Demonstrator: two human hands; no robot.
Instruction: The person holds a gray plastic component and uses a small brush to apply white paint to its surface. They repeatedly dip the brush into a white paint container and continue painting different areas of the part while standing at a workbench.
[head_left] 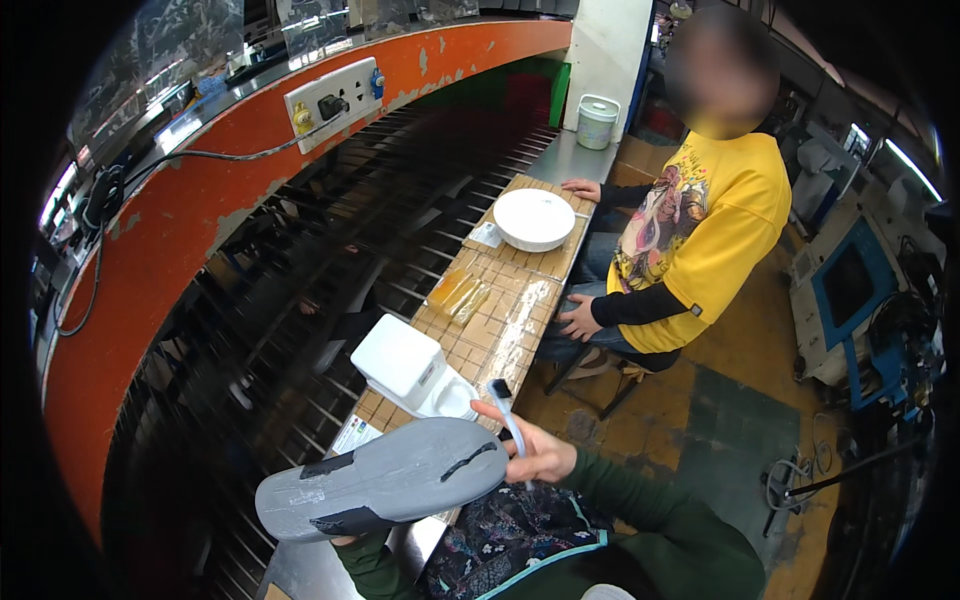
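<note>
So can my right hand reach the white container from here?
Likely yes: your right hand is close to the white container and nothing seems to stand between them, though that hand holds a brush.

A long orange board (pixel 225 150) with peeling paint bends past many dark metal bars (pixel 335 305). A white post (pixel 606 50) stands by the table's (pixel 562 162) far end. The yellow-brown floor (pixel 660 425) has a dark green patch (pixel 735 440). A white-and-blue machine (pixel 850 270) stands there. Higher up, a long light (pixel 913 169) glows.
</note>
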